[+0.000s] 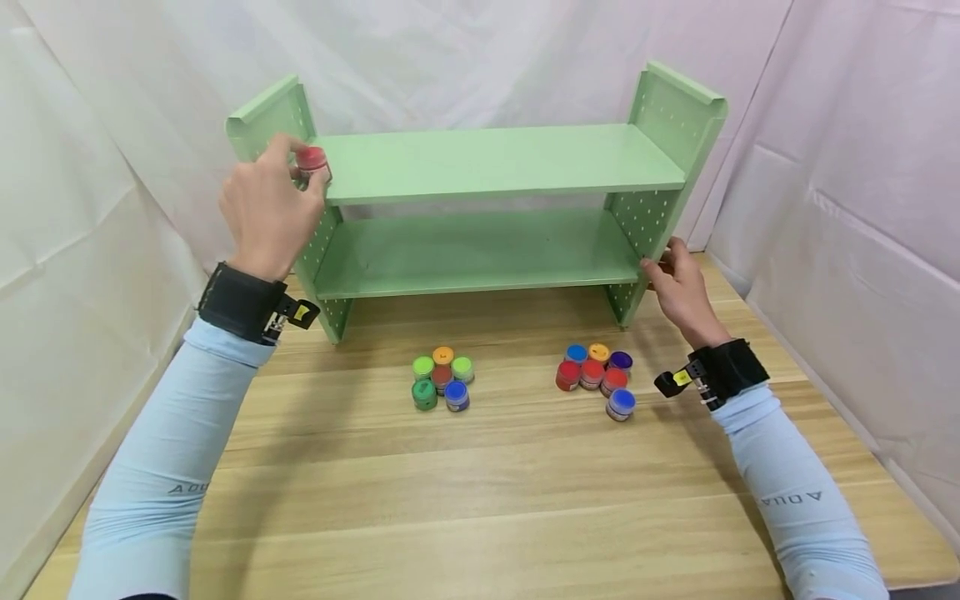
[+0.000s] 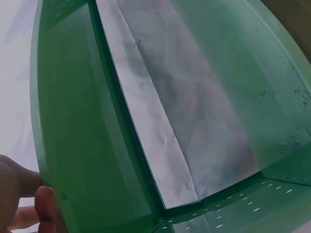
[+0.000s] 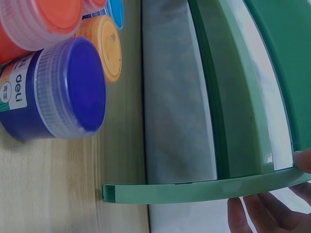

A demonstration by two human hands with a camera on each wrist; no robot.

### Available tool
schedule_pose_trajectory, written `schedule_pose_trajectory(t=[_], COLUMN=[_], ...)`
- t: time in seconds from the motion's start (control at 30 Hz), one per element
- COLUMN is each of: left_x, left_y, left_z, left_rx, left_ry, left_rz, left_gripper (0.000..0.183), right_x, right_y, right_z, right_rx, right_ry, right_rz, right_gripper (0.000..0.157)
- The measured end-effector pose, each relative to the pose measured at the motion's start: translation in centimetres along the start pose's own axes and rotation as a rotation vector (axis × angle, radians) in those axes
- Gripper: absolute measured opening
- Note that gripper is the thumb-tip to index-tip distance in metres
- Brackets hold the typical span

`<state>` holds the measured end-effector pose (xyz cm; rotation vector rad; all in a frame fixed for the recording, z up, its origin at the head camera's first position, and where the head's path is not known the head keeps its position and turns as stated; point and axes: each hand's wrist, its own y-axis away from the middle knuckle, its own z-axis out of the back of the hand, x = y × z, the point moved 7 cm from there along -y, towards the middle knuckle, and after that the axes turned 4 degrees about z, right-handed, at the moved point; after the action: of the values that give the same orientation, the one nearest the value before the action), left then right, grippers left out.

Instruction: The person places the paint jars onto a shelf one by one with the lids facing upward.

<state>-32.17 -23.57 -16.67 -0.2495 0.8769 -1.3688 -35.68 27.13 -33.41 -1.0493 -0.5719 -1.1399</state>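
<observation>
My left hand [image 1: 273, 204] pinches a red-lidded paint jar [image 1: 313, 162] above the left end of the top board of a green two-tier shelf [image 1: 480, 246]. In the left wrist view its fingers [image 2: 46, 206] lie beside the board's edge, and the jar is out of sight. My right hand [image 1: 681, 292] grips the shelf's right side panel [image 1: 648, 221]; the right wrist view has the thumb on one face of the panel and the other fingers [image 3: 272, 211] on the opposite face.
On the wooden table [image 1: 480, 492] before the shelf stand two clusters of paint jars. The left one has a dark green jar [image 1: 424, 394]; by the right one sits a blue jar [image 1: 621, 404]. White cloth [image 1: 480, 67] hangs behind and along both sides.
</observation>
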Motion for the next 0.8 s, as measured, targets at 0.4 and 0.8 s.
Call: schedule_pose_trajectory(t=[0.4, 0.8], left_x=[-0.2, -1.1], left_y=[0.4, 4.4], left_z=[0.3, 2.1], left_rx=[-0.004, -0.322], left_ry=[-0.008, 0.042], left_rz=[-0.018, -0.111], left_gripper=[0.051, 0.045], right_x=[-0.1, -0.4], right_y=[0.2, 0.2], right_z=[0.0, -0.6], right_rx=[0.008, 0.064], right_ry=[0.120, 0.182], right_rz=[-0.005, -0.041], right_gripper=[0.055, 0.057])
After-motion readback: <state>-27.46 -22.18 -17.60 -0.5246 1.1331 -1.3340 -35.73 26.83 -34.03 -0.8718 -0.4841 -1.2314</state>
